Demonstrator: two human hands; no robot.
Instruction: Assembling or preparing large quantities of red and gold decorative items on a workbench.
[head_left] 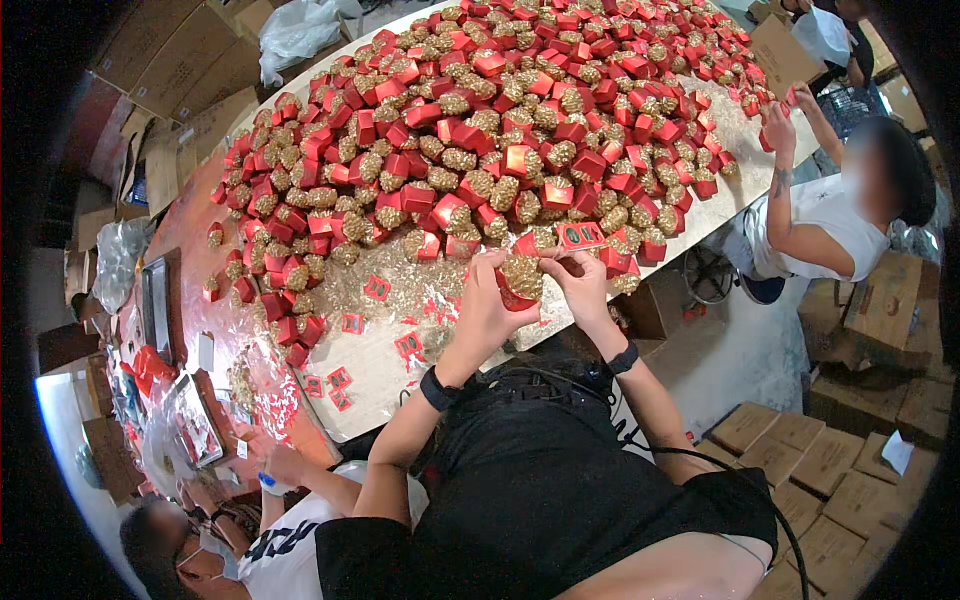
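My left hand [490,303] is closed round a gold, knobbly ornament [522,277] with a red pot-like base, held upright above the table's near edge. Close on its right, my right hand [583,287] has thumb and fingers pinched together. A small red label [580,236] with a dark round mark stands at those fingertips, its lower edge hidden by them. Directly beyond both hands spreads a large heap of similar red-and-gold ornaments [460,130]. Several loose red labels [408,346] lie on the pale tabletop [365,395] left of my left hand, among gold flecks.
A person in white [825,225] works at the right side, hands raised near the heap. Another person [290,530] is at the lower left, beside a dark-framed tray [192,420]. Cardboard boxes [800,450] cover the floor at right; more cartons [170,60] stand far left.
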